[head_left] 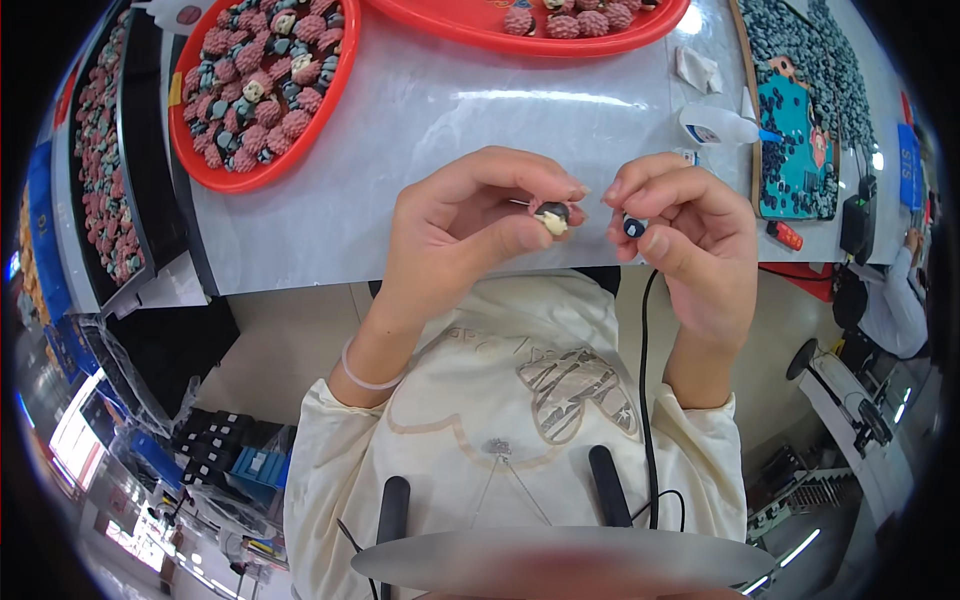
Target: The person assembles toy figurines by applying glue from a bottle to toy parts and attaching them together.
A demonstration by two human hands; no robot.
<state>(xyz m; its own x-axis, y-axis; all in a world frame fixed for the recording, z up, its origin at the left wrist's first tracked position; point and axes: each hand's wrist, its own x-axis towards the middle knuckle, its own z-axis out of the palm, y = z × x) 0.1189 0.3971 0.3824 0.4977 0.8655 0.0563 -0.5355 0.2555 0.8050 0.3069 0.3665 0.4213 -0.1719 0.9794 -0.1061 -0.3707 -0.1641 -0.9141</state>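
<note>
My left hand (450, 215) pinches a small figurine piece (553, 217) between thumb and fingertips. The piece is dark on top with a cream part below and a bit of pink at its edge. Close by on the right, my right hand (700, 215) grips a tiny dark blue, rounded piece (633, 227) with a pale spot on it. The two pieces are apart, held above the near edge of the grey table (400, 120). My fingers partly cover both.
A red basin (350, 70) of pink, dark and cream figurine parts stands at left, another red basin (520, 44) at the far side. A white glue bottle (715, 127) and crumpled tissue (697, 70) lie right. Beyond is a teal tray (783, 185) with dark pieces.
</note>
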